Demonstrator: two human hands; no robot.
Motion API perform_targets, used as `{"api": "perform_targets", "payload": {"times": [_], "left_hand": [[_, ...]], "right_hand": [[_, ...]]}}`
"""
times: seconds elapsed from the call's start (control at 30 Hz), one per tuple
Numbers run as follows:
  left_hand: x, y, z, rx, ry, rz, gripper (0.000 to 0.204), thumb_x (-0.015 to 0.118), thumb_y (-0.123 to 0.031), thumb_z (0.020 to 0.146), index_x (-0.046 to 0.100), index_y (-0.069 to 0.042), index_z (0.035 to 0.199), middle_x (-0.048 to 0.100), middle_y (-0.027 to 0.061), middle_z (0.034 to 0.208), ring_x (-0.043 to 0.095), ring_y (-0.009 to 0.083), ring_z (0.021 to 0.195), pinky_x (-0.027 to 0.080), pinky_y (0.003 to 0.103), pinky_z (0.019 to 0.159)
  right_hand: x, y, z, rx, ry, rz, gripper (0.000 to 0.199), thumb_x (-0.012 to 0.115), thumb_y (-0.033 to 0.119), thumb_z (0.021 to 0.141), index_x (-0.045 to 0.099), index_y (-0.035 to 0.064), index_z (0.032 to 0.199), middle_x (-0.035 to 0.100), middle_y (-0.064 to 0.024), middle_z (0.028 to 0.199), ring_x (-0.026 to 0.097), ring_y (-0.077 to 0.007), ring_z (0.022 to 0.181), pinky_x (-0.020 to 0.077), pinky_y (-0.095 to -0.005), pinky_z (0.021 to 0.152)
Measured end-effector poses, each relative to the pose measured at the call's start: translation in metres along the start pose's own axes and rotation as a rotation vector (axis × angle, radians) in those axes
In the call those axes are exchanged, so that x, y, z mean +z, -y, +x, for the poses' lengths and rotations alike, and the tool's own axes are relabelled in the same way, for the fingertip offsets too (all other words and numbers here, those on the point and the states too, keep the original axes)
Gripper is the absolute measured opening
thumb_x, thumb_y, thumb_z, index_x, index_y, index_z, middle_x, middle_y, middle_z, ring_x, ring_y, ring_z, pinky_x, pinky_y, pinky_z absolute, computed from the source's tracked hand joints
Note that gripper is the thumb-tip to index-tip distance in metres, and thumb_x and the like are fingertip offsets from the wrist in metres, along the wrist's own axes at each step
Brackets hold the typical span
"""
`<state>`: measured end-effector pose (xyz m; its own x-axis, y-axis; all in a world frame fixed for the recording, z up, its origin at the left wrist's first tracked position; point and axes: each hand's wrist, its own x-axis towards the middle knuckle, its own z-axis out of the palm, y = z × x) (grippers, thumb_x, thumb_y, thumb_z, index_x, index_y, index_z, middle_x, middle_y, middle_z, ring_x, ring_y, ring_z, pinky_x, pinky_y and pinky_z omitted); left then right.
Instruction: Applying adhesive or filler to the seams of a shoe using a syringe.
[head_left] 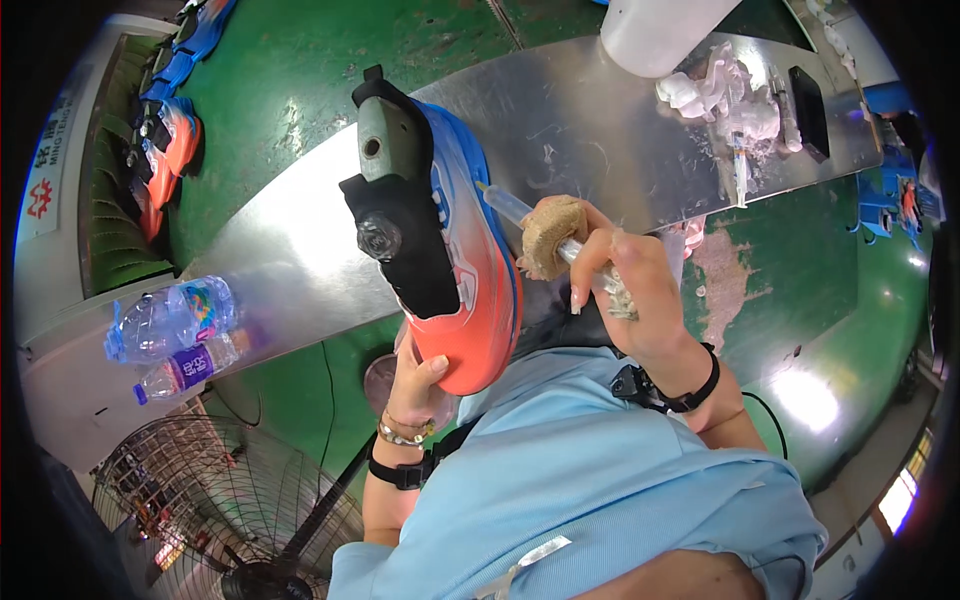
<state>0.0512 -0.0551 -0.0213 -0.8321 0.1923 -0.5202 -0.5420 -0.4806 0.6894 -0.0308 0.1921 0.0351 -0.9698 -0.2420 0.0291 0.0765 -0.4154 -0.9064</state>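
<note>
A running shoe (pixel 468 300) in orange-red, white and blue is held toe-down over the table's near edge. My left hand (pixel 415 380) is closed around its toe, thumb on the upper. A grey-green shoe last (pixel 385 140) with a hole sits inside the shoe, and a clear round knob (pixel 378 237) stands on the black part. My right hand (pixel 635 290) is closed on a translucent syringe (pixel 508 204), its thin tip at the shoe's blue side; I cannot tell whether they touch. A tan, sponge-like lump (pixel 553 237) surrounds the syringe by my fingers. Something whitish and crumpled shows under my palm.
On the metal table (pixel 570 130) stand a white container (pixel 655 35), crumpled white tissues (pixel 725 95) and a black box (pixel 808 112). Two plastic bottles (pixel 170 318) lie at left, above a fan (pixel 215 490). More shoes (pixel 170 160) line a green rack at far left.
</note>
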Motion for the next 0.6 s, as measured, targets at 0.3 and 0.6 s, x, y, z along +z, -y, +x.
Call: {"api": "perform_targets", "payload": {"times": [0.3, 0.6], "left_hand": [[0.034, 0.007, 0.034, -0.081, 0.281, -0.279, 0.074, 0.076, -0.027, 0.068, 0.038, 0.000, 0.125, 0.053, 0.0105, 0.117, 0.054, 0.0205, 0.107, 0.044, 0.035, 0.091], [0.073, 0.029, 0.088, -0.200, 0.558, -0.585, 0.065, 0.077, -0.013, 0.067, 0.044, -0.007, 0.122, 0.053, 0.0061, 0.117, 0.053, 0.0211, 0.109, 0.044, 0.036, 0.091]], "right_hand": [[-0.008, 0.039, -0.012, 0.030, -0.019, -0.055, 0.054, 0.031, 0.034, 0.094, 0.058, -0.0009, 0.064, 0.052, -0.0162, 0.088, 0.047, -0.0277, 0.104, 0.0309, -0.0360, 0.093], [-0.003, 0.084, -0.029, 0.032, -0.109, -0.114, 0.065, 0.035, 0.051, 0.090, 0.062, 0.0000, 0.061, 0.044, -0.0319, 0.117, 0.051, -0.0356, 0.101, 0.0367, -0.0360, 0.086]]}}
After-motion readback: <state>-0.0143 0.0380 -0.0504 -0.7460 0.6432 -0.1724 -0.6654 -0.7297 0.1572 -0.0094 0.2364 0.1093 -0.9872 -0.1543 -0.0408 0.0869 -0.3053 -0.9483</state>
